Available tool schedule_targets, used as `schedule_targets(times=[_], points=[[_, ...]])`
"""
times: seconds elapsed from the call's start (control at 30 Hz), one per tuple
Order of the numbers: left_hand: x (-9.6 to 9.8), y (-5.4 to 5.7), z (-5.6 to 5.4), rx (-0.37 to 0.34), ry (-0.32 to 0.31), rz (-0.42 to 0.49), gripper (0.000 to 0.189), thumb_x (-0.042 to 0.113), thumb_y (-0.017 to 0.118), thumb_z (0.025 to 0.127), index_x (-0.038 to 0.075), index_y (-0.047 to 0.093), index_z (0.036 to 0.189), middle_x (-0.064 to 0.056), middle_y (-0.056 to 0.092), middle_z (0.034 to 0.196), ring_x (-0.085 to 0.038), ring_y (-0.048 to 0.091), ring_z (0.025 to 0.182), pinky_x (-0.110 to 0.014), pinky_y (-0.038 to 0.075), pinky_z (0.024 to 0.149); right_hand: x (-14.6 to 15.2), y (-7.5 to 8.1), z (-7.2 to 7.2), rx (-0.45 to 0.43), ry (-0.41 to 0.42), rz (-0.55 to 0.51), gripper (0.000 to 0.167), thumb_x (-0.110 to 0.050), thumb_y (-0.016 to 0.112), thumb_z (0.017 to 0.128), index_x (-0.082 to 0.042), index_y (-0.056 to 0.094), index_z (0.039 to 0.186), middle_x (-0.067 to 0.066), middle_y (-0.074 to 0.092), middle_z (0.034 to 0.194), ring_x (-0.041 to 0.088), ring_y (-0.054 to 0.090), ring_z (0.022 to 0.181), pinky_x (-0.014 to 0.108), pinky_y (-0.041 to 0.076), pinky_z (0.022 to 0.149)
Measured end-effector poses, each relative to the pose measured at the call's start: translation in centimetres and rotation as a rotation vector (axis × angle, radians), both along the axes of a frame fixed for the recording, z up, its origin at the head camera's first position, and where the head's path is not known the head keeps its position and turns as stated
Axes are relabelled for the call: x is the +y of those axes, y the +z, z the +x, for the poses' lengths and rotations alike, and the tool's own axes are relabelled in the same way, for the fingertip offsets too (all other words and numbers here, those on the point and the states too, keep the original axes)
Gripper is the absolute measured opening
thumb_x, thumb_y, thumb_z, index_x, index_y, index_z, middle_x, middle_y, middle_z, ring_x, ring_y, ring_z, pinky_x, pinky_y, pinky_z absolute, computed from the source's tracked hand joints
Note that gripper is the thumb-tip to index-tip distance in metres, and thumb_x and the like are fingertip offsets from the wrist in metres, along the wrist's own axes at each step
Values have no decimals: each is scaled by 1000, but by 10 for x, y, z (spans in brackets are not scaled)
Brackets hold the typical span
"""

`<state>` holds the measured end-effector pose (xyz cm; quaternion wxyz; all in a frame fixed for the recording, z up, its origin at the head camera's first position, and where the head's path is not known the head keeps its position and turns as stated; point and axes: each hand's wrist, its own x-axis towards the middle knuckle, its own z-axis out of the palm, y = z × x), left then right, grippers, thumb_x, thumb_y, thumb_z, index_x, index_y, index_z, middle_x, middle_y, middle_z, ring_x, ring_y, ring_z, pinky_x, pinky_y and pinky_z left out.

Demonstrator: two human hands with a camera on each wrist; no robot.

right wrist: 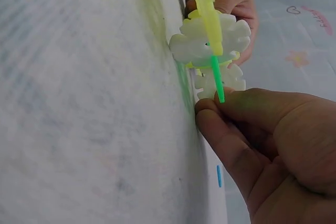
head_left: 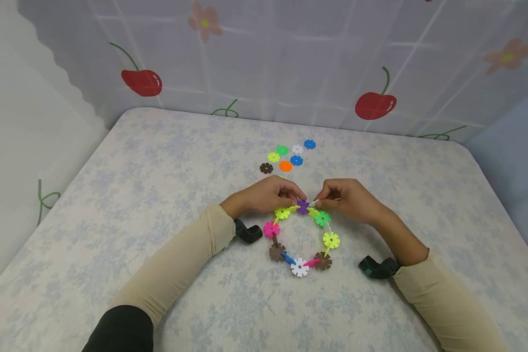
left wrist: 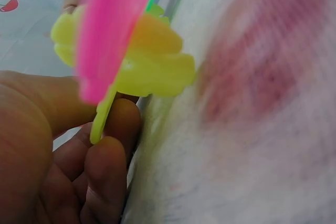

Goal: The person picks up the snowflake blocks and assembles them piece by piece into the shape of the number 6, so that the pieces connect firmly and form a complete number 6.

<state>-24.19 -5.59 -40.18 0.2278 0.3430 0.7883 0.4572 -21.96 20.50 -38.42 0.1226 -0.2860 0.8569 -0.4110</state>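
The ring of discs (head_left: pixel 272 229) mixes purple, green, yellow, brown, white, blue and bright pink. The loose discs (head_left: pixel 285 166) are blue, white, green, yellow, orange and dark brown. The table cover (head_left: pixel 193 166) is whitish and carries a pale blue floral pattern; the curtain (head_left: pixel 268 63) is light grey, with red cherries (head_left: pixel 375 106), green stems (head_left: pixel 388 79) and orange flowers (head_left: pixel 510 55). Both sleeves (head_left: pixel 176 266) are plain beige
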Motion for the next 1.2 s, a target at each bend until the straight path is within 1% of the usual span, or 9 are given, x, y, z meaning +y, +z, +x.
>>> schedule_targets(times=[0.23, 0.47, 0.67, 0.8, 0.9, 1.0, 1.1, 1.2], points=[[0, 3, 0, 2, -3, 2, 22, 3, 64, 99, 4, 74, 118, -1, 70, 97, -15, 62, 87, -25, 51, 79, -2, 2, 0, 37, 21, 7, 12, -4, 80, 88, -10, 70, 83, -1, 74, 87, 19, 62, 74, 27, 47, 60], [0, 6, 0, 4, 12, -14, 21, 2, 64, 99, 4, 74, 117, -1, 70, 97, -14, 61, 87, -25, 50, 79, -4, 3, -1, 66, 33, 2, 14, -2, 79, 87, -11, 71, 82, -4, 73, 84, 18, 61, 72, 26, 49, 61], [0, 7, 1, -3, 25, -11, 21, 2, 63, 99, 4, 74, 118, -1, 70, 98, -14, 61, 88, -25, 51, 79, -5, 1, -2, 90, 51, -6, 17, 1, 79, 87, -12, 71, 80, -4, 72, 82, 17, 59, 70, 27, 48, 61], [-1, 6, 2, -9, 19, -18, 21, 3, 63, 100, 5, 73, 118, -1, 70, 98, -14, 61, 88, -25, 51, 79, -6, 0, -1, 96, 42, -2, 17, 0, 79, 87, -13, 72, 80, -5, 72, 82, 17, 58, 70, 27, 48, 60], [-2, 5, 1, -12, 2, -23, 21, 4, 63, 100, 5, 72, 119, -1, 69, 97, -13, 60, 86, -25, 50, 78, -7, -3, -1, 89, 31, -2, 15, 0, 79, 87, -11, 72, 82, -5, 72, 83, 17, 61, 73, 27, 51, 64], [-4, 4, 1, -11, -29, -32, 23, 5, 62, 100, 5, 71, 122, -1, 68, 97, -13, 58, 82, -25, 49, 76, -6, -5, 0, 78, 26, 0, 12, 0, 79, 87, -10, 72, 87, -4, 73, 87, 15, 65, 79, 28, 55, 74], [-6, 4, 1, -1, -58, -49, 24, 5, 61, 101, 4, 69, 123, -1, 67, 97, -13, 58, 81, -25, 48, 76, -4, -5, 0, 67, 36, 4, 12, -1, 78, 88, -10, 72, 93, -3, 73, 91, 15, 68, 85, 31, 56, 82], [-7, 5, 0, 9, -69, -63, 23, 7, 60, 101, 5, 70, 123, 0, 67, 97, -13, 57, 83, -25, 48, 79, 1, -4, -1, 58, 35, 17, 13, -2, 77, 90, -12, 72, 96, -2, 72, 95, 16, 69, 87, 31, 56, 83]])
